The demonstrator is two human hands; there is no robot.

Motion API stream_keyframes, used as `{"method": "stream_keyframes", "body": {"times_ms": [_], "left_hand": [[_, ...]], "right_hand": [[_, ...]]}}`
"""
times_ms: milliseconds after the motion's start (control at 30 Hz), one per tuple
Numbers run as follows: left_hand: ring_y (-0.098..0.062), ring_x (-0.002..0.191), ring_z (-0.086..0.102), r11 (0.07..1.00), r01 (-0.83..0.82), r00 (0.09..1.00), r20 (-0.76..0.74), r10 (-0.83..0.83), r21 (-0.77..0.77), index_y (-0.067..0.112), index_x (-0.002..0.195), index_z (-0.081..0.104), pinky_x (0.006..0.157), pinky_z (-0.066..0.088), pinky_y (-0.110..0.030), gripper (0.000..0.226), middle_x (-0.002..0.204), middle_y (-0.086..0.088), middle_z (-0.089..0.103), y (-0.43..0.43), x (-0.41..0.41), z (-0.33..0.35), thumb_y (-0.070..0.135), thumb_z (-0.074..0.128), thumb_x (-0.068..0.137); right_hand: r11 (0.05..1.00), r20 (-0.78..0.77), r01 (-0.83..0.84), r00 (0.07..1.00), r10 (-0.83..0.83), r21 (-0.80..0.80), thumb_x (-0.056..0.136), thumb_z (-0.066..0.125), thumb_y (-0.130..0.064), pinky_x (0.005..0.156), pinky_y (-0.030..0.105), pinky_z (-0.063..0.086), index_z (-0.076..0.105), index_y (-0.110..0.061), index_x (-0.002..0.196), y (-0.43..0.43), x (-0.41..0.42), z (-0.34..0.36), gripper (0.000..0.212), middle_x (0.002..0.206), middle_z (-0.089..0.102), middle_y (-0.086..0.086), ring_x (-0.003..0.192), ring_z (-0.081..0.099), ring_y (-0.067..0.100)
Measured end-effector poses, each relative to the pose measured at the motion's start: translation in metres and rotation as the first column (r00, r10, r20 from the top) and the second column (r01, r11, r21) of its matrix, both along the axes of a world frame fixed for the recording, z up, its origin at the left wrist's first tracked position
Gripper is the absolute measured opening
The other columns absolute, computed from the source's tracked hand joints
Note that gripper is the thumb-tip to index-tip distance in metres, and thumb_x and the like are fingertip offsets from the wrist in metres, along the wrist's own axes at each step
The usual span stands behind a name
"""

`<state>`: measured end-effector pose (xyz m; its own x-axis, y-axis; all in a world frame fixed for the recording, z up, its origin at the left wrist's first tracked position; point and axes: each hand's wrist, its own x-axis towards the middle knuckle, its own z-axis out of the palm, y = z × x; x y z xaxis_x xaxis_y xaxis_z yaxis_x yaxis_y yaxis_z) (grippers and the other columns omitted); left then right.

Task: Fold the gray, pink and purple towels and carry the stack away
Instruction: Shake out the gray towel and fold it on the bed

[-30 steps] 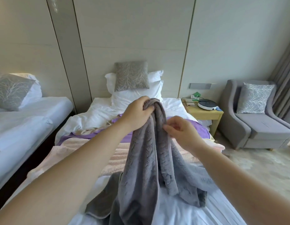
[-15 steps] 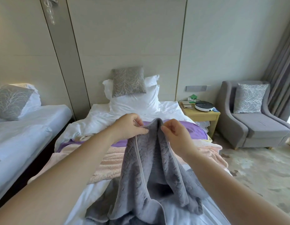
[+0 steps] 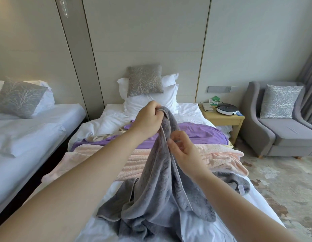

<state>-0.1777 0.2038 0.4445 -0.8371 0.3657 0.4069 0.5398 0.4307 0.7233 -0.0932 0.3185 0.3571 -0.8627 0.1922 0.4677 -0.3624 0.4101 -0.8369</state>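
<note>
gray towel lifted off bed, both hands on it

left hand (image 3: 148, 117): clenched round a bunched edge of the gray towel (image 3: 157, 198), holding it up above the bed (image 3: 106, 124). this is the towel's highest point.
right hand (image 3: 184, 149): lower and just right of the left, thumb and fingers pinching the towel's pale hem. the hem runs from one hand down to the other.

gray towel: hangs from the two hands in loose folds. its lower part is crumpled on the white sheet at the near end of the bed. a small white label (image 3: 241, 188) shows on its right corner, which lies flat on the sheet.

pink towel (image 3: 134, 159): spread across the middle of the bed, behind the gray one, wrinkled, unfolded.
purple towel (image 3: 200, 131): spread across the bed beyond the pink one, touching its far edge, unfolded.

rest: white pillows (image 3: 148, 103) and a gray patterned cushion (image 3: 144, 80) at the headboard. a second bed (image 3: 29, 123) on the left. bedside bench (image 3: 221, 117) on the right with a round white device (image 3: 226, 109) on it. gray armchair (image 3: 283, 133) further right with a cushion on the seat.
</note>
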Motion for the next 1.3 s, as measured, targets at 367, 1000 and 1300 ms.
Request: {"method": "stream_keyframes", "body": {"times_ms": [367, 1000, 1300], "left_hand": [[-0.026, 0.096, 0.062, 0.927, 0.005, 0.993, -0.110, 0.039, 0.374, 0.022, 0.097, 0.053, 0.090, 0.050, -0.048, 0.024, 0.098, -0.003, 0.063, -0.006, -0.001, 0.036, 0.003, 0.039, 0.092], [-0.030, 0.110, 0.055, 0.900, -0.338, 0.939, 0.168, 0.301, 0.275, 0.015, 0.103, 0.055, 0.093, 0.050, -0.039, 0.011, 0.119, -0.007, 0.048, -0.074, -0.046, 0.060, 0.013, 0.049, 0.094], [-0.016, 0.117, 0.053, 0.921, 0.241, 0.925, -0.216, -0.314, -0.305, 0.022, 0.125, 0.050, 0.108, 0.031, -0.049, 0.056, 0.122, 0.000, 0.062, -0.031, -0.016, 0.038, 0.063, 0.042, 0.088]], "right_hand": [[0.981, 0.154, -0.083, 0.987, 0.055, 0.178, 0.087, 0.051, -0.041, 0.099, 0.024, 0.042, 0.062, -0.010, 0.118, 0.001, 0.007, -0.003, 0.045, 0.118, 0.056, 0.001, 0.110, 0.054, 0.010], [0.963, 0.023, 0.010, 1.000, -0.004, -0.271, 0.081, 0.068, -0.002, 0.072, 0.026, 0.048, 0.074, -0.021, 0.073, 0.041, -0.027, 0.107, 0.022, 0.074, 0.068, 0.000, 0.074, 0.061, 0.014], [0.954, 0.058, -0.262, 0.960, 0.272, -0.144, 0.080, 0.065, 0.008, 0.077, 0.026, 0.054, 0.073, -0.015, 0.079, 0.028, -0.024, 0.127, 0.025, 0.078, 0.071, 0.003, 0.076, 0.065, 0.016]]}}
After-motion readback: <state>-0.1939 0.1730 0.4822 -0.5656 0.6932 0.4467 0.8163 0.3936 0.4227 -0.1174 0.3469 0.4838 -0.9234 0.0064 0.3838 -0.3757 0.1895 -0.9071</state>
